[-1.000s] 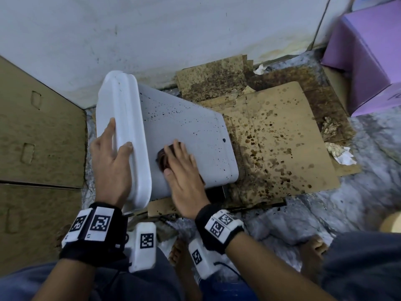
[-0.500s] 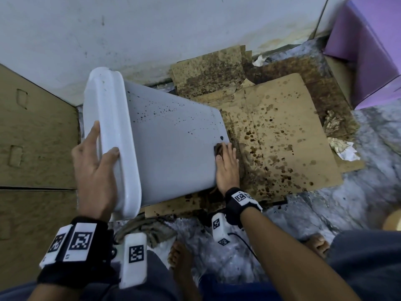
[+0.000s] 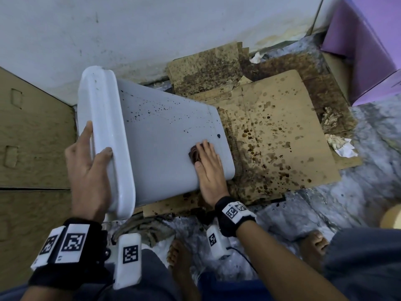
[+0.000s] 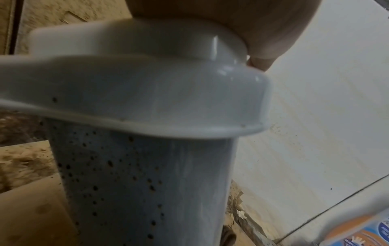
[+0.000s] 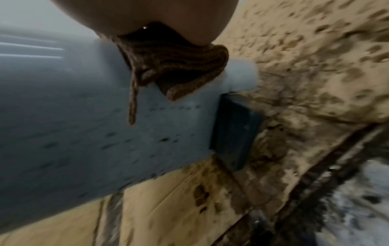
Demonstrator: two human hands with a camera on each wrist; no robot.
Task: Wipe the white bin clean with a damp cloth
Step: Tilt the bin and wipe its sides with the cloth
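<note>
The white bin (image 3: 160, 144) lies on its side on stained cardboard, lid end toward the left, with dark specks across its upper face. My left hand (image 3: 86, 161) grips the lid rim (image 3: 102, 118), thumb on the near side and fingers over the top. My right hand (image 3: 209, 168) lies flat on the bin's side near its base and presses a brown cloth (image 3: 193, 154) under straight fingers. The right wrist view shows the ribbed brown cloth (image 5: 174, 66) bunched under the palm against the speckled bin (image 5: 73, 124). The left wrist view shows the bin's lid and body (image 4: 136, 183) close up.
Spattered cardboard sheets (image 3: 282, 137) cover the floor to the right of the bin. A white wall (image 3: 152, 29) stands behind, brown cartons (image 3: 32, 137) on the left, a purple box (image 3: 364, 46) at far right. Crumpled paper (image 3: 340, 144) and a rag (image 3: 147, 227) lie nearby, by bare feet (image 3: 180, 257).
My right hand slid the cloth from beside the lid along the bin's side to its base end, then came a little way back. The left hand kept its hold on the lid.
</note>
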